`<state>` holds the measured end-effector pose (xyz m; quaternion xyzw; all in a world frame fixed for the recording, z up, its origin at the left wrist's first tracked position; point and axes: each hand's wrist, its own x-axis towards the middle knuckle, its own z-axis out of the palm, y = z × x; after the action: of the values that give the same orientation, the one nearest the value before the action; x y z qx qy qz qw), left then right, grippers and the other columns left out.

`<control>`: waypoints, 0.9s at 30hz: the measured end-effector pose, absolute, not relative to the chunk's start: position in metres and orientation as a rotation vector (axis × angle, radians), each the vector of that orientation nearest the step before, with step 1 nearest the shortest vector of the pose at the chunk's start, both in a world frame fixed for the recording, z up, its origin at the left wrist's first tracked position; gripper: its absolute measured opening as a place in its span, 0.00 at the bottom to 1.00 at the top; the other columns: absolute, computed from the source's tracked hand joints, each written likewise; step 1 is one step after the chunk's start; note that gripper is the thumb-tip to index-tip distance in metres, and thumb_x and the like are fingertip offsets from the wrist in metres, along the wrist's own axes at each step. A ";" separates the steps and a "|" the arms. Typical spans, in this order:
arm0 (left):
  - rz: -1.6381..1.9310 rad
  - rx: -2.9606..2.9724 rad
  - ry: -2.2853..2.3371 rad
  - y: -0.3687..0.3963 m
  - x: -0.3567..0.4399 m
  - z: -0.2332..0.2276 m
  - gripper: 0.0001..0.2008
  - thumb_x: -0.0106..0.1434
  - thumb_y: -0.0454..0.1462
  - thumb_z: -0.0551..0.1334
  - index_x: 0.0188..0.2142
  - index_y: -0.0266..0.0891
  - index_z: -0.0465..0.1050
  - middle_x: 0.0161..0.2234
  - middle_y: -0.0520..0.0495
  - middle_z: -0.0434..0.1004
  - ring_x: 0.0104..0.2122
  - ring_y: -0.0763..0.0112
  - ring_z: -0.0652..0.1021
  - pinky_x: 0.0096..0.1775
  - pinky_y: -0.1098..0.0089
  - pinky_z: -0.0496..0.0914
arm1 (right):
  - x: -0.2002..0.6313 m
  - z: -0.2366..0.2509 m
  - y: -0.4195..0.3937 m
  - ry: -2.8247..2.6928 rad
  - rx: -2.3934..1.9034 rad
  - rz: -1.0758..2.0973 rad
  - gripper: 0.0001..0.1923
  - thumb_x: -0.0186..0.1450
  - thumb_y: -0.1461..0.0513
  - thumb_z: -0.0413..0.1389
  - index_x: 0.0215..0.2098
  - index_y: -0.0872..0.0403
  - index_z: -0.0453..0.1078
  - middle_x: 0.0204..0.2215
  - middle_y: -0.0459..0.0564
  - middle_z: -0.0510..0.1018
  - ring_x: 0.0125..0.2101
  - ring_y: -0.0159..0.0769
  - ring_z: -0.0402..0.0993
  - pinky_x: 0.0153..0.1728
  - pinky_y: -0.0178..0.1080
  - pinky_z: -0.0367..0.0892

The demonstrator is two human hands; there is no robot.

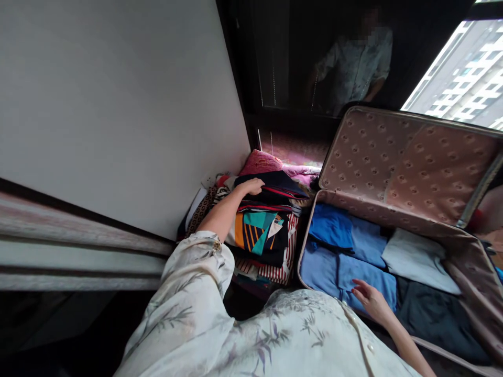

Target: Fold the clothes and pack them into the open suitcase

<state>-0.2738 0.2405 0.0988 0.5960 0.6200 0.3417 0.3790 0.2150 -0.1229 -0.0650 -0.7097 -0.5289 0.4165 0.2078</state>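
Note:
My left hand [251, 186] reaches out onto a pile of folded clothes [267, 230], fingers curled over the edge of a dark garment with red stripes [281, 187] on top. My right hand [367, 298] rests with spread fingers on folded blue clothes [338, 262] inside an open suitcase [396, 157], and holds nothing. The suitcase lid stands up behind, lined in patterned pinkish-brown fabric. A light grey folded piece [416, 259] and a dark piece [432, 314] lie in the case to the right.
A white wall [118, 104] rises on the left of the pile. Pink fabric [263, 162] lies behind the pile. A dark glass pane [346, 63] reflects a person in a pale shirt. A window [463, 78] at upper right shows a building.

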 end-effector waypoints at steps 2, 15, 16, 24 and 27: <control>0.839 1.501 1.569 0.246 -0.273 0.109 0.10 0.55 0.26 0.65 0.24 0.42 0.71 0.17 0.55 0.70 0.25 0.70 0.74 0.41 0.75 0.71 | 0.216 -0.066 -0.126 -1.449 -1.979 1.170 0.31 0.52 0.40 0.57 0.43 0.51 0.78 0.34 0.56 0.86 0.36 0.50 0.83 0.40 0.46 0.76; 0.411 2.141 1.159 0.122 -0.223 0.196 0.11 0.54 0.26 0.66 0.26 0.44 0.72 0.25 0.48 0.76 0.33 0.57 0.79 0.47 0.61 0.70 | 0.156 0.021 -0.063 -0.718 -1.413 1.757 0.43 0.57 0.31 0.58 0.58 0.49 0.68 0.49 0.60 0.83 0.49 0.50 0.82 0.53 0.51 0.74; 0.249 2.331 1.063 0.095 -0.212 0.187 0.09 0.57 0.27 0.64 0.29 0.44 0.73 0.29 0.46 0.78 0.34 0.55 0.80 0.45 0.60 0.70 | 0.153 0.026 -0.054 -0.648 -1.337 1.793 0.44 0.59 0.29 0.52 0.58 0.49 0.67 0.48 0.60 0.83 0.49 0.51 0.82 0.53 0.53 0.74; -0.393 2.752 0.707 -0.050 -0.163 0.087 0.12 0.69 0.30 0.54 0.40 0.41 0.76 0.39 0.38 0.80 0.37 0.57 0.79 0.39 0.60 0.68 | 0.149 0.005 -0.004 -0.753 -1.534 1.954 0.29 0.61 0.39 0.62 0.44 0.54 0.77 0.40 0.57 0.85 0.42 0.48 0.83 0.47 0.51 0.77; -0.377 2.768 0.769 -0.059 -0.168 0.077 0.15 0.69 0.28 0.52 0.45 0.40 0.76 0.41 0.38 0.79 0.41 0.56 0.79 0.43 0.59 0.68 | 0.136 0.005 0.009 -0.936 -1.650 1.868 0.29 0.52 0.45 0.73 0.41 0.56 0.77 0.38 0.56 0.85 0.41 0.47 0.82 0.48 0.48 0.77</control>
<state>-0.1677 -0.0593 0.0771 0.9482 0.2635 -0.1291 0.1218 0.1365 0.0093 0.0049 -0.6020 -0.3416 0.6815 0.2375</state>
